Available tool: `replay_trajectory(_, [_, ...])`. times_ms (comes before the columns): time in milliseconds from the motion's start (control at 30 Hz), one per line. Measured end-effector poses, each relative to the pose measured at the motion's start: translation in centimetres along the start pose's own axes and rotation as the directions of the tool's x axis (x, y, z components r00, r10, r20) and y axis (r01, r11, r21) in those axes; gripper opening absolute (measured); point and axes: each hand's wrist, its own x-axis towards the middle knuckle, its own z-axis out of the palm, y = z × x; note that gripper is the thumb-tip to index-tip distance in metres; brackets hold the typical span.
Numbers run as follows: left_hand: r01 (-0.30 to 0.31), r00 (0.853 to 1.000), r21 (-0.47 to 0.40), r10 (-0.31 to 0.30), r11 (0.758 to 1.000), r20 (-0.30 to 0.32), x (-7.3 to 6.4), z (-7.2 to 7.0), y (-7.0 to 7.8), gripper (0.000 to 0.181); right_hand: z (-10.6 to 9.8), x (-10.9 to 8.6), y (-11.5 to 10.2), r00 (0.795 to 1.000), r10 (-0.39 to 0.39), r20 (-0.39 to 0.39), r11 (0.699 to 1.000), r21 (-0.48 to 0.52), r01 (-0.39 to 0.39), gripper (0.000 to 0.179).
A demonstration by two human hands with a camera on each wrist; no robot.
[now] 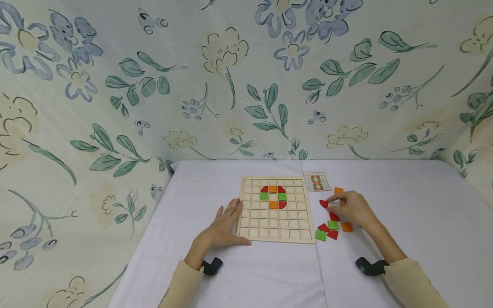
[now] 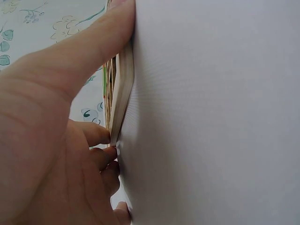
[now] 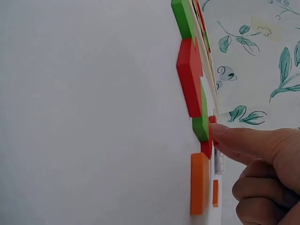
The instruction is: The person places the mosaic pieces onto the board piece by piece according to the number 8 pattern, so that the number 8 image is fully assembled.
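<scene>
A wooden grid board [image 1: 259, 222] lies on the table with red, orange and green pieces set near its upper middle in a ring shape; the ring's lower left cell is bare wood. My left hand [image 1: 223, 226] rests at the board's left side, fingers spread along that edge and thumb at the bottom edge. To the right of the board, my right hand [image 1: 352, 208] pinches a red quarter-round piece [image 1: 324, 204] between thumb and index finger. Its other fingers are curled in, as the right wrist view shows.
Loose pieces lie right of the board: a green square [image 1: 321, 235], another green square [image 1: 333, 225], an orange square [image 1: 347, 227] and several red ones [image 1: 333, 235]. Another orange piece [image 1: 338, 191] sits beyond the right hand. A small pattern card [image 1: 317, 182] lies by the board's upper right corner.
</scene>
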Motion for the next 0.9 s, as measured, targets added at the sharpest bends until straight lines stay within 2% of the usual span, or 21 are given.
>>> replay_trajectory(333, [0.002, 1.000, -0.002, -0.002, 1.000, 0.004, 0.1, 0.0, -0.1, 0.127, 0.7, 0.3, -2.1, 0.997, -0.074, 0.009, 0.994, 0.076, 0.073, 0.031])
replay_trajectory(567, [0.006, 1.000, -0.006, -0.006, 1.000, 0.003, 0.1, 0.0, -0.2, 0.128, 2.6, 0.6, -4.4, 0.990, -0.135, 0.030, 0.982, 0.136, 0.130, 0.031])
replay_trajectory(700, [0.003, 1.000, -0.011, -0.003, 1.000, 0.003, 0.1, 0.1, -0.2, 0.128, 3.7, 0.9, -6.2, 0.990, -0.141, 0.031, 0.978, 0.158, 0.135, 0.028])
replay_trajectory(900, [0.002, 1.000, -0.010, -0.002, 1.000, 0.006, 0.2, 0.2, -0.2, 0.128, 5.5, 1.3, -8.6, 0.981, -0.176, 0.076, 0.968, 0.192, 0.159, 0.026])
